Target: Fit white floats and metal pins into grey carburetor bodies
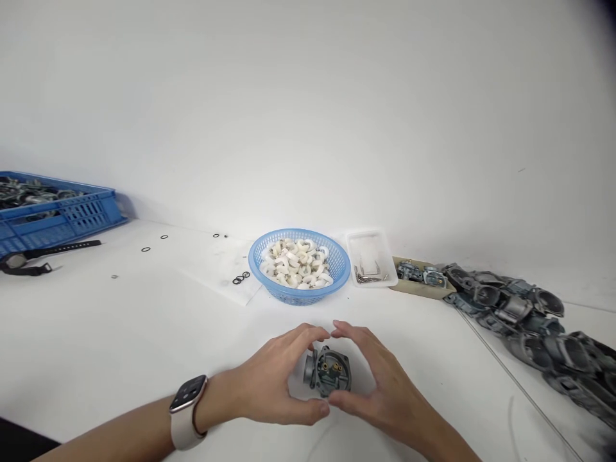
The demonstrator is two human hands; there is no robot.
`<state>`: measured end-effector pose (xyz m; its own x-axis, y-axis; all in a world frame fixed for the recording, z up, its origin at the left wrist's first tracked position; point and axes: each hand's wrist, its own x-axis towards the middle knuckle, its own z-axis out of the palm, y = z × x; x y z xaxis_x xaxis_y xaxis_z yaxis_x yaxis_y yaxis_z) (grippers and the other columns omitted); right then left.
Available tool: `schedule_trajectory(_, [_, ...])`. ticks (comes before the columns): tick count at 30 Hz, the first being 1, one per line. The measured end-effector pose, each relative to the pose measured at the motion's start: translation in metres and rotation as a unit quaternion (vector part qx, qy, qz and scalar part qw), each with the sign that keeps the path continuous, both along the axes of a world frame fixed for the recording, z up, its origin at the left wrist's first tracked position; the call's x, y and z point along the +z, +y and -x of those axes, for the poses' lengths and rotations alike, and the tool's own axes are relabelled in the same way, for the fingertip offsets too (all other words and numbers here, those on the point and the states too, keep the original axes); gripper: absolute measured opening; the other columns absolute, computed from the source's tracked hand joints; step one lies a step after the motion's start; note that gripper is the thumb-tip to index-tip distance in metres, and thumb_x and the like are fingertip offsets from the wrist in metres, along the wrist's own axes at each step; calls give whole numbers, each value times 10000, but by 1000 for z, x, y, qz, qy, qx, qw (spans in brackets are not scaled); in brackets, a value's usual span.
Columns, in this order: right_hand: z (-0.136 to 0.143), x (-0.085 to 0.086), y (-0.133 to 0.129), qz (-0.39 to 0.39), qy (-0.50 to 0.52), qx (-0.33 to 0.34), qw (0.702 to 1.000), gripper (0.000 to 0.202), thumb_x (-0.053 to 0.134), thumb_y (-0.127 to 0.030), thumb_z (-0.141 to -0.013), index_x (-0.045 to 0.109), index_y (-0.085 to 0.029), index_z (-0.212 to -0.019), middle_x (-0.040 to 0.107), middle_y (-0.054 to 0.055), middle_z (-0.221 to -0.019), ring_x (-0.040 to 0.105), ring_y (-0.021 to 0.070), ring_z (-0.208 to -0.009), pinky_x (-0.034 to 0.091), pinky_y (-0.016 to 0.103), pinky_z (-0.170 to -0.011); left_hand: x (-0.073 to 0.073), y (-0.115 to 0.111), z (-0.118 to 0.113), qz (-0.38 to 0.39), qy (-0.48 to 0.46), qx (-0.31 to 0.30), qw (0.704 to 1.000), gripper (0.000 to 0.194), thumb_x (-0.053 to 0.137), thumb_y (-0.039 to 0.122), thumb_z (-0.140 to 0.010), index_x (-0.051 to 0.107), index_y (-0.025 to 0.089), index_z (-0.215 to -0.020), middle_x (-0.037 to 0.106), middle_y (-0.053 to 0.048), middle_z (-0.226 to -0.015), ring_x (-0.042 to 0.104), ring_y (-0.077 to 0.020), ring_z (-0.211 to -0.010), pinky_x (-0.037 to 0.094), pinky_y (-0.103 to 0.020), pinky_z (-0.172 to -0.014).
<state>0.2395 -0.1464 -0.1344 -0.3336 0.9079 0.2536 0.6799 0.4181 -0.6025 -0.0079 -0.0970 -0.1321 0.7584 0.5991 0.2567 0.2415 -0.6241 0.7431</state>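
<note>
A grey metal carburetor body (333,372) with small brass fittings inside its round opening lies on the white table. My left hand (276,378) curves around its left side, thumb and fingers apart. Around the right side curves my right hand (380,378), its thumb and fingers also spread. The thumb tips nearly meet at the body's near edge, and the fingertips come close together beyond it. Neither hand appears to grip the body. A watch (189,410) with a pale strap is on my left wrist.
Beyond my hands stand a blue basket (299,296) of white rings, a white tray (395,273) with metal pins and a cardboard box (423,290) of parts. Carburetor bodies (534,321) are piled right. A blue crate (91,212) and black watch (17,260) lie left; black O-rings (238,280) lie nearer.
</note>
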Motion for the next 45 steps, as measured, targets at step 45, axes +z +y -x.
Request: schedule_trajectory(45, [44, 116, 152, 112, 39, -9, 993, 395, 626, -301, -892, 588, -181, -1266, 790, 39, -843, 699, 178, -746, 571, 329, -776, -18, 3, -5, -49, -26, -21, 998, 859, 805, 557, -720, 459, 287, -1458, 646, -98, -1323, 616, -361, -1217, 483, -506, -1074])
